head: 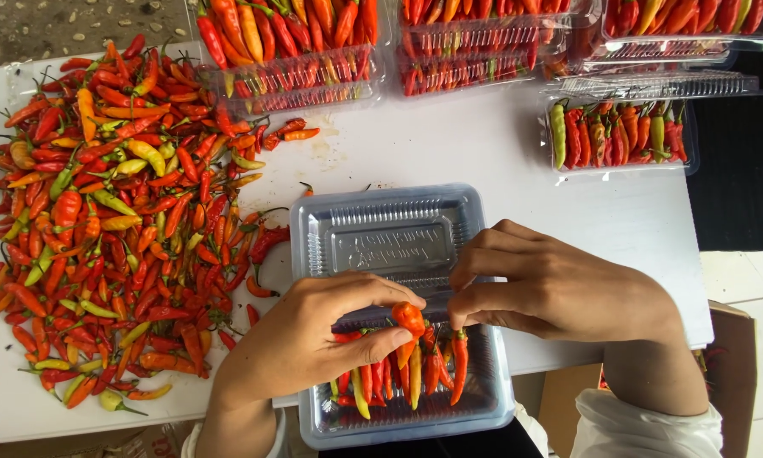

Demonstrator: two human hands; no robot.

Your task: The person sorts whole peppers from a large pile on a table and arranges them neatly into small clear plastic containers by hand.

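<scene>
My left hand pinches an orange-red chili between thumb and fingers, above the near half of an open clear plastic clamshell box. Several red, orange and yellow-green chilies lie side by side in that half. My right hand comes in from the right, fingers curled, its fingertips touching the same chili at its stem end. The box's empty lid half lies flat just beyond both hands.
A large loose heap of red, orange and green chilies covers the left of the white table. Filled clamshell boxes line the far edge, one more at the right. A cardboard box stands near right.
</scene>
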